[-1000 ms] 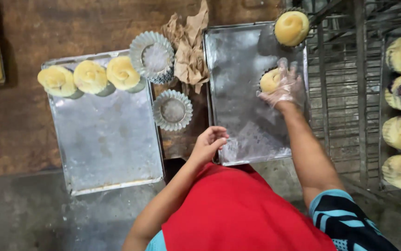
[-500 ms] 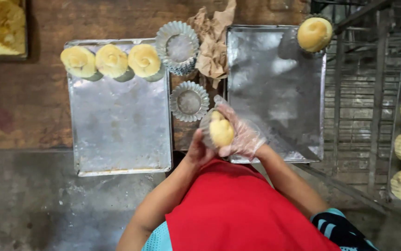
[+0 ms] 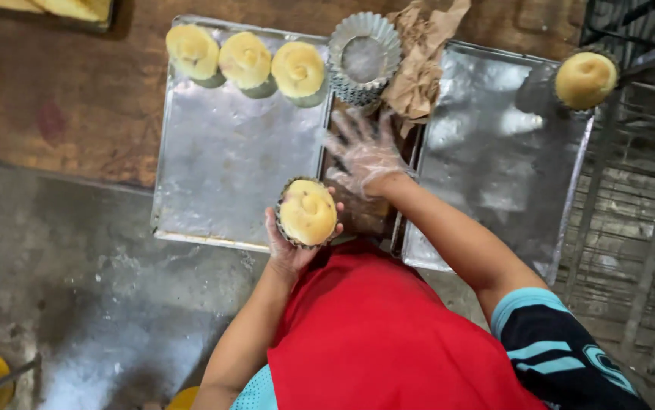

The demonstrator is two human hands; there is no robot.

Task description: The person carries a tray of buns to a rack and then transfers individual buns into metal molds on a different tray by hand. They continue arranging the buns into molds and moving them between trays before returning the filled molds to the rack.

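Note:
My left hand is bare and holds a round yellow bun in a fluted metal tin just above the near edge of the left baking tray. My right hand, in a clear plastic glove, is spread open and holds nothing. It hovers over the gap between the two trays, just below a stack of empty fluted tins. Three buns in tins line the far edge of the left tray.
The right baking tray carries one bun in a tin at its far right corner. Crumpled brown paper lies between the trays. A metal rack with more buns stands at the right. Grey concrete floor lies at the lower left.
The gloved right hand lifted a bun off the right tray and brought it to the middle. The bun now rests in the left hand, and the right hand has let go and spread open.

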